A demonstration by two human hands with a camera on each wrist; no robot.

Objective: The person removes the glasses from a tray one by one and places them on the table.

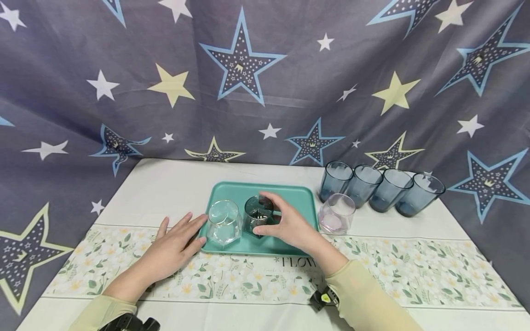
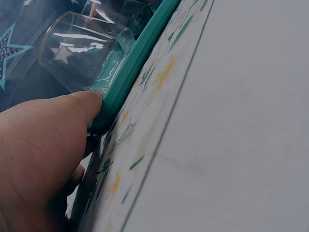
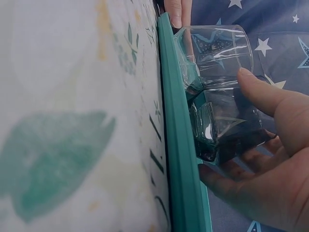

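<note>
A teal tray [image 1: 295, 198] carries two short glasses. The left one is a clear glass [image 1: 224, 225]; close beside it stands a dark grey glass [image 1: 253, 212]. My right hand [image 1: 291, 226] grips the dark grey glass from its right side, thumb near me and fingers round the back. In the right wrist view, the thumb lies along the wall of that glass [image 3: 229, 116] near its rim. My left hand [image 1: 171, 252] rests at the tray's left edge with its fingers extended. The left wrist view has its thumb [image 2: 89, 104] against the tray rim [image 2: 140, 55].
Right of the tray stands a pale pink glass [image 1: 337, 215]. Behind it, several tall blue glasses [image 1: 361, 186] form a row at the back right. A floral runner [image 1: 397, 271] crosses the white table, and a star-patterned curtain [image 1: 290, 78] hangs behind.
</note>
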